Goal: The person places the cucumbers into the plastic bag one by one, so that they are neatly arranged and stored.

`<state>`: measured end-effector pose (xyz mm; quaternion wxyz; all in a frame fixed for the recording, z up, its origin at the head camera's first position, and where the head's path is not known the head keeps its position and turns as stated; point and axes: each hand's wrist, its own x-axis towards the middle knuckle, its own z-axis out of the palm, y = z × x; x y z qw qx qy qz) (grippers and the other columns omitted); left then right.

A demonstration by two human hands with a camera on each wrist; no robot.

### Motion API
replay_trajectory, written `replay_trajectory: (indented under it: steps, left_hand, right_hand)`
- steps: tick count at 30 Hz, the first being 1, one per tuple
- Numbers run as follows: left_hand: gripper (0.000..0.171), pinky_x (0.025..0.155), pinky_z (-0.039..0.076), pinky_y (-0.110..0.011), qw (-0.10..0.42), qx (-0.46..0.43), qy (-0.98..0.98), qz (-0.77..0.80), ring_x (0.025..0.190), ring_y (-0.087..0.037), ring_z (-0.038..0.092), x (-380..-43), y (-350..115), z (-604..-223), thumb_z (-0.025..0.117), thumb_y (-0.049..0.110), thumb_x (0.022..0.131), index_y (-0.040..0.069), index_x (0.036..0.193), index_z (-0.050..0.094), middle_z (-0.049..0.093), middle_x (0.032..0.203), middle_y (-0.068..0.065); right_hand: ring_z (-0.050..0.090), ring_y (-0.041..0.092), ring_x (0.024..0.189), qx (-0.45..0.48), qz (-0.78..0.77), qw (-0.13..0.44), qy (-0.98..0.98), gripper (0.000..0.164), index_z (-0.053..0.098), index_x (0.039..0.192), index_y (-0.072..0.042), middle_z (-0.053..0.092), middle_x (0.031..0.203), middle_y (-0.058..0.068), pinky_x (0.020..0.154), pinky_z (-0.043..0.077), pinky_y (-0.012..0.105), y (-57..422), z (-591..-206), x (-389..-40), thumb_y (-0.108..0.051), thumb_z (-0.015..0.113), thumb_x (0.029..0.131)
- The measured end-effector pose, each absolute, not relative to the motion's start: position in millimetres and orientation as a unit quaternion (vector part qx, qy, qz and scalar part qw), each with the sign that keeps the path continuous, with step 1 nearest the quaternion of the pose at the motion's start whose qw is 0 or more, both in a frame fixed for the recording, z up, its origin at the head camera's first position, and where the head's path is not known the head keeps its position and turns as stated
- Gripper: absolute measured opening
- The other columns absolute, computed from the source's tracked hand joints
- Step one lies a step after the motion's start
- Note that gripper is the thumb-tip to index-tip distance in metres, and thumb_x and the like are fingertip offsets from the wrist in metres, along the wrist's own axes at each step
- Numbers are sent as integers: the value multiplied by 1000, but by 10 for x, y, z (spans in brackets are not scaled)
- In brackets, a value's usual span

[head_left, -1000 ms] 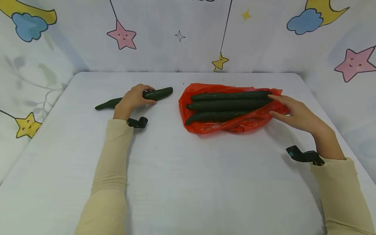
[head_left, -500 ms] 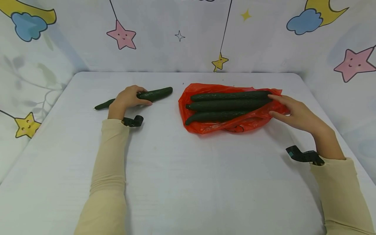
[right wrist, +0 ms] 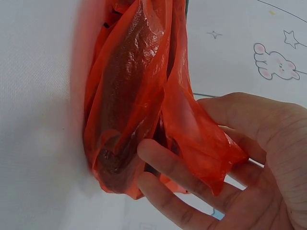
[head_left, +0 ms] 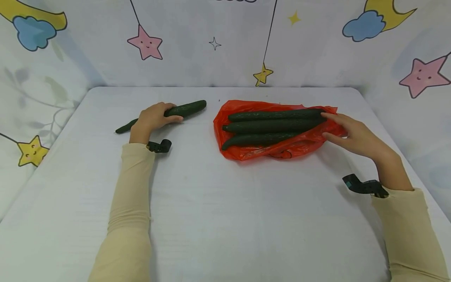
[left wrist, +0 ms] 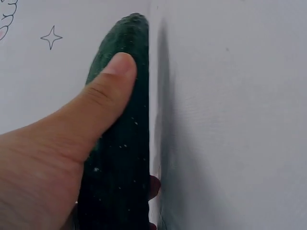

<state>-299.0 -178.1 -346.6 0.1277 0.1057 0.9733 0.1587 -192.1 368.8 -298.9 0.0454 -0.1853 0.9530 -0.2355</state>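
Observation:
My left hand [head_left: 151, 120] grips a long dark green cucumber [head_left: 186, 108] around its middle. In the left wrist view, the thumb [left wrist: 112, 84] lies along the cucumber [left wrist: 117, 163], and a fingertip shows on its other side. A red plastic bag [head_left: 229, 150] lies to the right with several cucumbers [head_left: 275, 126] side by side in its opening. At the bag's right end is my right hand [head_left: 359, 137], its fingers spread and relaxed. The right wrist view shows those fingers [right wrist: 177, 165] around a loose corner of the red bag [right wrist: 192, 134], without a firm pinch.
A white table [head_left: 225, 219] carries everything. Behind it and at its sides hangs a white cloth backdrop [head_left: 225, 23] printed with stars, moons and clouds.
My left hand has slid left along the cucumber and now grips it. The cucumber's right end has risen slightly. My right hand and the red bag have stayed put.

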Motion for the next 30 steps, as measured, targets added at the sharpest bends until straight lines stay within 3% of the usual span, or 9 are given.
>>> replay_trajectory:
  steps: [14,21,30]
  left_hand:
    - [69,102,34,-60,78,129,962,229,125,-35,43,-2987,-1648,-3466,62,51,92,13,147,43,46,142,-18]
    - [67,93,41,-57,68,144,964,211,109,-32,48,-2945,-1525,-3363,62,52,91,15,144,46,52,126,-16]
    - [68,92,43,-54,54,165,964,202,106,-31,49,-2899,-1376,-3268,61,56,91,14,143,49,53,125,-14]
  right_hand:
    - [42,44,121,-190,-229,40,954,63,37,149,-4,36,147,28,86,44,63,3692,-2998,-1917,-13,63,93]
    - [41,45,121,-189,-233,42,953,63,36,149,-4,35,147,29,86,43,65,3694,-2994,-1913,-13,63,93]
    - [38,48,124,-184,-240,53,952,64,35,150,-5,32,149,30,87,41,69,3696,-2987,-1915,-14,63,94]
